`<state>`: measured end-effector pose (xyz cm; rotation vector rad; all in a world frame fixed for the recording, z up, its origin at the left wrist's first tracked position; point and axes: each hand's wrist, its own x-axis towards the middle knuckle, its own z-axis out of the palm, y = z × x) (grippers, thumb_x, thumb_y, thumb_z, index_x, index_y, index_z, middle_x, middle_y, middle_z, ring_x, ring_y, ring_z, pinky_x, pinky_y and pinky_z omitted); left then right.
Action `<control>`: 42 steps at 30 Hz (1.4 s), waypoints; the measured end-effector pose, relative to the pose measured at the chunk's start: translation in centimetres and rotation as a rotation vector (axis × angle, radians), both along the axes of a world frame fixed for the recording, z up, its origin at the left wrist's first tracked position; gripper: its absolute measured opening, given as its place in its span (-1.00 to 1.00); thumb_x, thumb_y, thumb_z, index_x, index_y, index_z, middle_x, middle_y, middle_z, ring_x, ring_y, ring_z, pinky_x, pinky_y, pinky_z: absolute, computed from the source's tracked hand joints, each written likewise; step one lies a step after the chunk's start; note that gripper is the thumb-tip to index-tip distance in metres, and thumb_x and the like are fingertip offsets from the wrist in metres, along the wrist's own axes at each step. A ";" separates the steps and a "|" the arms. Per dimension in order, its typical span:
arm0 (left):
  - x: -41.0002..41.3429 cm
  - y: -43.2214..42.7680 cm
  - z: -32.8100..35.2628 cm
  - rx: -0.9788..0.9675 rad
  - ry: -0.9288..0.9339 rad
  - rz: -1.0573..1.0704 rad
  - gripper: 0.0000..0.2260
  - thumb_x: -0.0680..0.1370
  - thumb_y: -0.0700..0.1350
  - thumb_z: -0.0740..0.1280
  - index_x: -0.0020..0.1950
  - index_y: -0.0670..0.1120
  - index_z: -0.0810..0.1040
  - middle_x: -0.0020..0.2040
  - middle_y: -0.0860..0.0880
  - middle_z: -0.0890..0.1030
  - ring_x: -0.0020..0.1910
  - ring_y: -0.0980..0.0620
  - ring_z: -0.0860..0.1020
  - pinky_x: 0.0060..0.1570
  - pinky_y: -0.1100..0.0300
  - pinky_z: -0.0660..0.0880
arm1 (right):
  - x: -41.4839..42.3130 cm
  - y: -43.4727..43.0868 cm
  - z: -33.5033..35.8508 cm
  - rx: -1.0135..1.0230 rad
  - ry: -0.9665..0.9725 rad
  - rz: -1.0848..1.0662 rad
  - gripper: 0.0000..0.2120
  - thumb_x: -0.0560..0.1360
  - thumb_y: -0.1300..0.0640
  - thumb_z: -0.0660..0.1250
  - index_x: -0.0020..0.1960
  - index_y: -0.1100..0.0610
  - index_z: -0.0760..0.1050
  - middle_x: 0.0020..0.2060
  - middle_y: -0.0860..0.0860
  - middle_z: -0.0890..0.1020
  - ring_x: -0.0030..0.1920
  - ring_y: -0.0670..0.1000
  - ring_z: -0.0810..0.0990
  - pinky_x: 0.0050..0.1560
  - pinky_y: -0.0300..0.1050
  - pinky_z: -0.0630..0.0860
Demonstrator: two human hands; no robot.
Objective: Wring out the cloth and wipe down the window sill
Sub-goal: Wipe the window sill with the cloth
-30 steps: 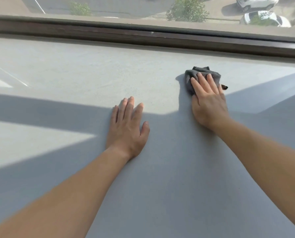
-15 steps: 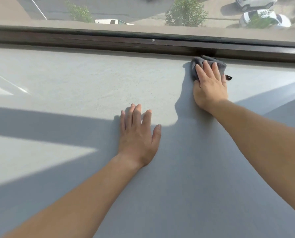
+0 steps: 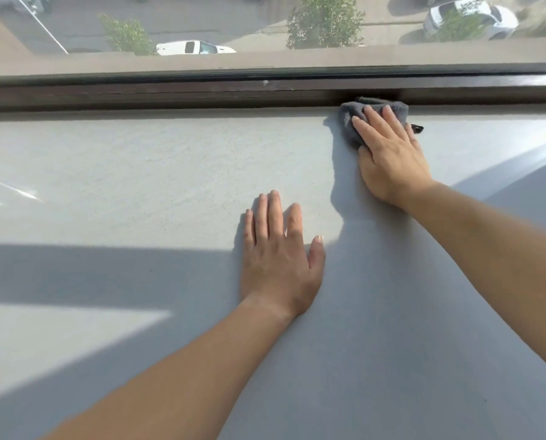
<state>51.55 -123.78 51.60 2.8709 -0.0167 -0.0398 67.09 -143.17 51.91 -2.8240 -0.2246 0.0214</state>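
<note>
A bunched dark grey cloth (image 3: 351, 117) lies on the wide grey window sill (image 3: 157, 173), pushed up against the dark window frame at the back right. My right hand (image 3: 390, 157) lies flat on top of the cloth with straight fingers, pressing it down, and hides most of it. A small black tag sticks out from under the hand's right side. My left hand (image 3: 279, 258) rests flat on the bare sill nearer to me, fingers straight and together, holding nothing.
The dark brown window frame (image 3: 201, 90) runs across the back of the sill, with glass above it showing a street, trees and parked cars. Sunlit patches and shadows cross the sill. A step in the surface runs diagonally at the far right (image 3: 525, 166).
My right hand has pushed the cloth away from me across the sill until it meets the window frame. My left hand has stayed flat on the sill.
</note>
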 end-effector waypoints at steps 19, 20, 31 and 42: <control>0.2 0.4 0.5 0.025 -0.005 0.017 -0.39 0.58 0.20 -0.04 0.54 -0.11 0.22 0.62 -0.20 0.06 0.61 -0.12 -0.09 0.56 -0.10 -0.15 | -3.3 -2.3 0.0 0.014 0.008 0.034 -0.48 0.64 0.06 0.03 0.60 -0.08 0.14 0.62 -0.08 0.09 0.62 0.05 -0.07 0.59 0.13 -0.14; 0.3 0.5 0.6 0.029 0.002 0.015 -0.38 0.58 0.20 -0.05 0.54 -0.11 0.21 0.62 -0.20 0.05 0.61 -0.12 -0.09 0.56 -0.09 -0.15 | -3.2 -3.4 0.1 0.013 -0.001 0.083 -0.48 0.64 0.06 0.04 0.60 -0.09 0.15 0.62 -0.09 0.11 0.62 0.04 -0.05 0.59 0.11 -0.12; -0.6 -4.9 1.4 -0.108 -0.013 0.047 -0.39 0.59 0.20 -0.09 0.57 -0.08 0.17 0.64 -0.13 0.01 0.60 -0.02 -0.11 0.52 0.08 -0.24 | -6.5 -5.8 -0.3 -0.027 -0.031 0.184 -0.49 0.65 0.10 0.07 0.59 -0.01 0.19 0.61 -0.01 0.16 0.62 0.13 0.01 0.58 0.20 -0.04; -1.1 -7.1 0.2 -0.037 -0.014 -0.050 -0.40 0.60 0.18 -0.06 0.57 -0.07 0.20 0.64 -0.13 0.04 0.62 -0.04 -0.11 0.56 -0.07 -0.14 | -9.2 -6.1 0.0 -0.029 0.012 0.058 -0.45 0.63 0.08 0.03 0.62 -0.05 0.08 0.63 -0.04 0.03 0.62 0.07 -0.13 0.58 0.16 -0.16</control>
